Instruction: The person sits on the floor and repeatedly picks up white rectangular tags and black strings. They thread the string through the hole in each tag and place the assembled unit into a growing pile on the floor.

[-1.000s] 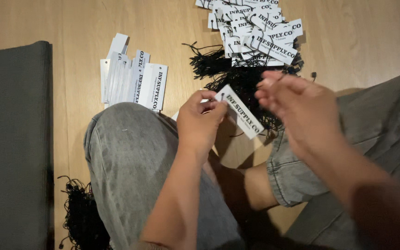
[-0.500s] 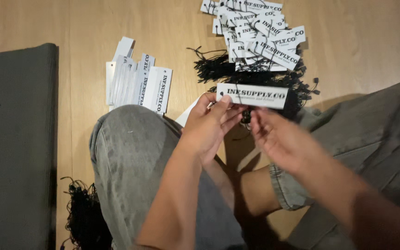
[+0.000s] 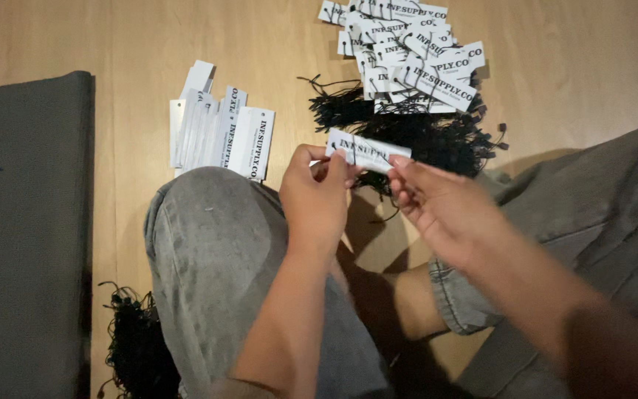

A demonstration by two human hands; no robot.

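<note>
Over a wooden floor [image 3: 75,37], left hand [image 3: 319,199] and right hand [image 3: 444,210] pinch one white tag [image 3: 367,150].

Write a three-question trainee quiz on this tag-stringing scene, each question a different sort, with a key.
1. True or false: the left hand and the right hand both hold the white rectangular paper tag.
2. Multiple choice: the heap of white tags with black strings attached lies (A) on the dark grey mat, (B) on the wooden floor at the far side, (C) on the grey trouser knee.
3. Fill in: the tangle of loose black string loops lies just beyond the hands, and the neat row of white tags without strings lies to its ____.

Key: 1 true; 2 B; 3 left.
</note>
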